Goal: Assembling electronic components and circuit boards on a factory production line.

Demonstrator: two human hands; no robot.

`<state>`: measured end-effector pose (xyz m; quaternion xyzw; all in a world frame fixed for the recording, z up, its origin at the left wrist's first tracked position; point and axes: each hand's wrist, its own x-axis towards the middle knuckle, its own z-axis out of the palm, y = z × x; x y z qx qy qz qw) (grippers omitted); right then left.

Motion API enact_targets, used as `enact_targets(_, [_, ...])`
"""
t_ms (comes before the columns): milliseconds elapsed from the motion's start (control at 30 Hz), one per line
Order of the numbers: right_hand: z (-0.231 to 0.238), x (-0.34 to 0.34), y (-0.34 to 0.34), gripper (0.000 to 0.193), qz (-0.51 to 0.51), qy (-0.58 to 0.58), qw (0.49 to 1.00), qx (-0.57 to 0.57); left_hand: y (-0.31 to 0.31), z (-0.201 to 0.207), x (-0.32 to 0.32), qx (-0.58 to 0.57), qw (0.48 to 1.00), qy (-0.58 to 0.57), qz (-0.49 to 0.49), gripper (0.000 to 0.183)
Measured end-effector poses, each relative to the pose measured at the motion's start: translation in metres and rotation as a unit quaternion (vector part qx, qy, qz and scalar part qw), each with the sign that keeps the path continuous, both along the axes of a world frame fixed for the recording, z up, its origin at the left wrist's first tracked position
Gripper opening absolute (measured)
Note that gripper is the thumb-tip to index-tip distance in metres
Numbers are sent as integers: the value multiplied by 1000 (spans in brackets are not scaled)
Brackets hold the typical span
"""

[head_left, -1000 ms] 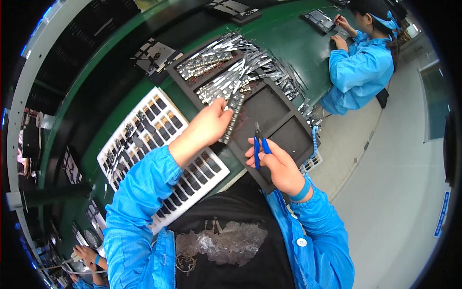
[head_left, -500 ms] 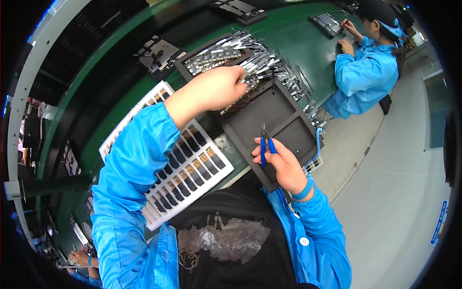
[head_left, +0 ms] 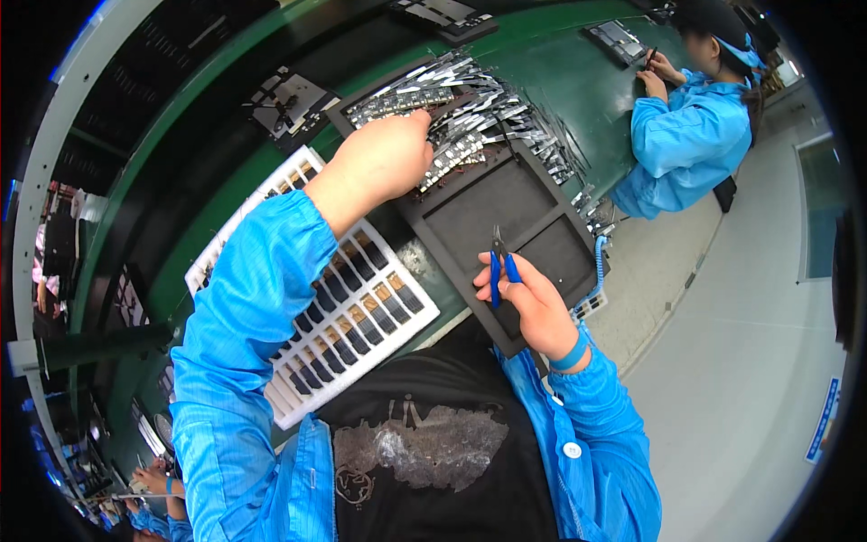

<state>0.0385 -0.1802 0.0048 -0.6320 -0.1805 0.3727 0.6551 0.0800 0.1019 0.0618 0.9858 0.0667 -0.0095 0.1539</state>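
Note:
My left hand [head_left: 381,164] is over the left part of a dark grey tray [head_left: 470,212], its fingers curled in and the fingertips hidden beneath it. Beside those fingers lies a narrow circuit board strip [head_left: 456,155], among a heap of silvery strips and boards [head_left: 492,104]. Whether the hand grips one of them cannot be seen. My right hand [head_left: 537,312] is closed round the blue handles of small side cutters [head_left: 496,266]. The cutters point away from me over the tray's near right part, their handles spread apart.
Left of the tray, a white slotted foam rack [head_left: 424,318] holds several black and gold pieces. Partly disassembled devices [head_left: 291,101] lie farther back on the green bench [head_left: 551,54]. At the far right, a co-worker in a blue smock [head_left: 691,126] works on another device [head_left: 618,43].
My left hand has drawn left and a little nearer, uncovering the board strip by the heap. My right hand with the cutters has hardly moved.

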Motion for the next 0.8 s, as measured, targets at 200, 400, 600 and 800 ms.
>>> enact_targets(200, [0,0,-2,38,-7,1,1000,-7,12,-1,4,-203,977,64,17,23])
enact_targets(400, [2,-2,-4,41,-15,7,1000,-1,1,-9,-24,-637,760,111,65,13])
enact_targets(600, [10,-9,0,42,-9,15,1000,-2,-48,-12,-76,-760,648,54,25,16])
enact_targets(800, [4,-21,-8,40,-30,0,1000,-1,-86,-19,-110,-812,570,124,-37,15])
